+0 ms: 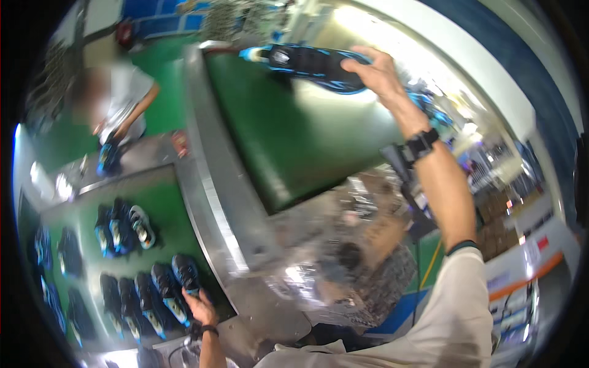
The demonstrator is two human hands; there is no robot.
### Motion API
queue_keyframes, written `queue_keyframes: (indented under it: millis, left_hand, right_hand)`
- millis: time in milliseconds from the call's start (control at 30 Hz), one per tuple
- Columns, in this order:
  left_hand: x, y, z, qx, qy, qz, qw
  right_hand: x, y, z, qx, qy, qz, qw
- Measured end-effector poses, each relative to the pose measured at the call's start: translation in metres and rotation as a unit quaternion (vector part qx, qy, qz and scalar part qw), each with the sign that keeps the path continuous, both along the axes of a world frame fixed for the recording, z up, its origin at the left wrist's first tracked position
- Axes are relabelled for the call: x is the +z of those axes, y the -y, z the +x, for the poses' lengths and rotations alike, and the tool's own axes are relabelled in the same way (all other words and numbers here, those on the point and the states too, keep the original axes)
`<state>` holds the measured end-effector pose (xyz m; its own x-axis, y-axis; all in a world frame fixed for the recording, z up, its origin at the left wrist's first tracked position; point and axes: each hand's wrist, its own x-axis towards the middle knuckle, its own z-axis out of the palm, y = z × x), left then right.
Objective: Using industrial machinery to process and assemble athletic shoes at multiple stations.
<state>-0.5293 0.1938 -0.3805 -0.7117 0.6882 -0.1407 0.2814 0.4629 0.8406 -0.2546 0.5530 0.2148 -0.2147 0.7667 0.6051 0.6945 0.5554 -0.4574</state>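
Note:
My right hand [379, 72], at the end of my outstretched arm, grips a black shoe with bright blue edges [316, 64] by one end. That shoe is over the far part of a green conveyor belt [288, 159], its other end pointing left. Low on the left, my left hand [201, 308] has its fingers closed on the near end of another dark shoe with blue trim [185, 272]. This shoe is the rightmost in a row of several similar shoes [146, 297] on a second green belt [165, 211]. Both wrists wear dark bands.
A metal frame [230, 230] runs between the two belts. Across the left belt, a person [126, 101] handles a dark blue shoe [108, 156]. More shoes [119, 227] stand farther up that belt. Clear plastic wrapping [331, 276] covers a pile in front of me.

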Motion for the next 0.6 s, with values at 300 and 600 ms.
queue_keyframes:
  millis: [300, 600]
  left_hand:
    - [0.178, 0.024, 0.13, -0.357, 0.326, 0.188, 0.855]
    - [0.418, 0.059, 0.324, -0.599, 0.773, -0.081, 0.192]
  right_hand:
    - [0.067, 0.169, 0.169, -0.001, -0.309, 0.057, 0.949]
    - [0.002, 0.436, 0.284, -0.092, -0.19, -0.004, 0.977]
